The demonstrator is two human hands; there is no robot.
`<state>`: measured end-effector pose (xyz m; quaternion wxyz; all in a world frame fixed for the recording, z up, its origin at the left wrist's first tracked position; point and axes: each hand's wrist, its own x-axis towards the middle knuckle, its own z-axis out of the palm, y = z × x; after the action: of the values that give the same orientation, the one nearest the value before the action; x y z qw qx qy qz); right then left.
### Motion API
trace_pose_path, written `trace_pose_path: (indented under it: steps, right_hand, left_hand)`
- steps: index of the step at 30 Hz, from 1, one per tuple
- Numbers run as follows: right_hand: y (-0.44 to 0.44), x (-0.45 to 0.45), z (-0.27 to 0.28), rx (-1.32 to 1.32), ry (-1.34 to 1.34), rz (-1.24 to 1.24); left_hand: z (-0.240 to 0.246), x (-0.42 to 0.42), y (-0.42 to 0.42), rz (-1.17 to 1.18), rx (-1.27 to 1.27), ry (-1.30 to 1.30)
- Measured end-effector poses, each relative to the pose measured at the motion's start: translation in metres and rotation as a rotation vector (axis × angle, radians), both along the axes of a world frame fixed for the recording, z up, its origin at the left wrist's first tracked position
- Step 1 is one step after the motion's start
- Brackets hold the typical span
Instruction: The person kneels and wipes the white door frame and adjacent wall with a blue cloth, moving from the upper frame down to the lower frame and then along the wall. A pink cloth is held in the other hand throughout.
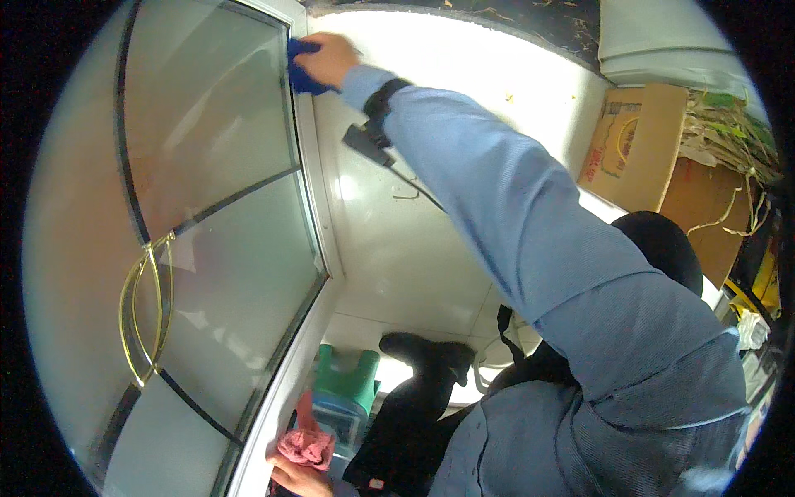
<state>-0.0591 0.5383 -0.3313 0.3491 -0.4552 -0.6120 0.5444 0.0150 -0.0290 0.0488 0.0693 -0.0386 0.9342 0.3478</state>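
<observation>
My right hand (326, 60) presses a dark blue cloth (302, 67) against the upper corner area of a white-framed glass door panel (308, 118). The frosted glass (214, 124) is divided by dark strips that meet at a gold-coloured looped ornament (146, 310). Low in the view, my left hand (301, 478) is at the frame's lower edge with a bunched pink cloth (308, 447) in its grasp; part of this hand is cut off by the picture's bottom. A black strap with a small dark device (372, 140) is around my right wrist.
A green and blue plastic stool (345, 379) stands on the tiled floor (404, 248), beside my dark-clad leg (397, 428). To the right are an open cardboard box (627, 149) with dried plant stalks (723, 133) and a pale plastic container (667, 43).
</observation>
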Motion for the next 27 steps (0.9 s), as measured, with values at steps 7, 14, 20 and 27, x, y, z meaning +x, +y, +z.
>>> trace_pose_path:
  steps: [7, 14, 20, 27]
  right_hand:
    - [-0.166, 0.0, 0.019, -0.145, -0.084, -0.003]
    - [-0.123, 0.006, 0.031, -0.316, 0.07, 0.07]
    - [-0.087, 0.011, 0.038, -0.066, -0.152, 0.235]
    - [-0.085, 0.004, 0.023, 0.029, -0.141, 0.109]
  left_hand:
    - [0.001, -0.001, 0.005, -0.023, -0.116, 0.046]
    - [-0.003, 0.012, 0.019, 0.055, -0.128, -0.003]
    - [-0.002, 0.017, 0.026, 0.029, -0.199, 0.04]
    - [-0.005, 0.026, 0.046, 0.037, -0.252, 0.17]
